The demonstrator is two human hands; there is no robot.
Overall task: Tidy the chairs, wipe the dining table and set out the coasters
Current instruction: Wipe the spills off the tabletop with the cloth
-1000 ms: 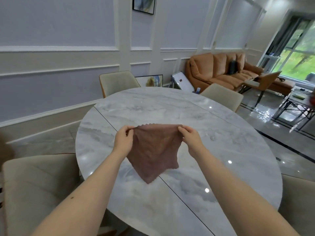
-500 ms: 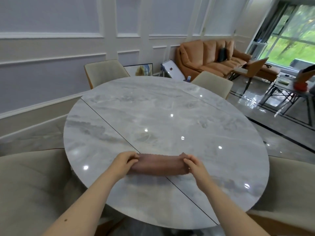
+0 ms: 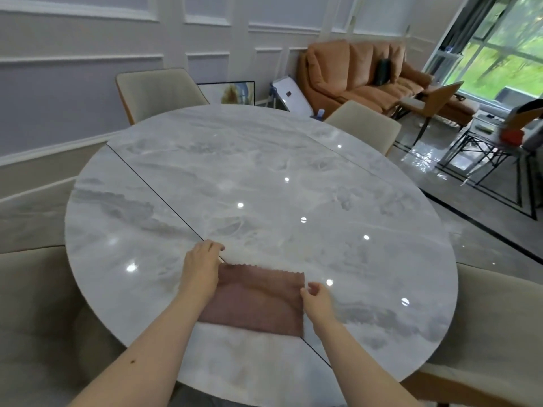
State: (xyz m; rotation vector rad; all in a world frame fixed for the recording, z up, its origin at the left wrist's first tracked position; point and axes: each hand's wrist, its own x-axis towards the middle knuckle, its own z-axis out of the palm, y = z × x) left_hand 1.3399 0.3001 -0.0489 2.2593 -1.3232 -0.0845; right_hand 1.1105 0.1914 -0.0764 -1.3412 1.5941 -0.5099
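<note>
Here two hands (image 3: 202, 270), one cloth (image 3: 258, 298)

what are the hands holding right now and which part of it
The brown cloth, spread flat on the table. The left hand rests on its far-left corner; the right hand pinches its right edge.

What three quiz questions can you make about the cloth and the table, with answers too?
1. True or false: the brown cloth lies flat on the marble table.
2. Which hand covers the cloth's left edge? A) left hand B) right hand
3. Fill in: the orange ___ stands by the far wall.

Key: 1 true; 2 A; 3 sofa.
</note>
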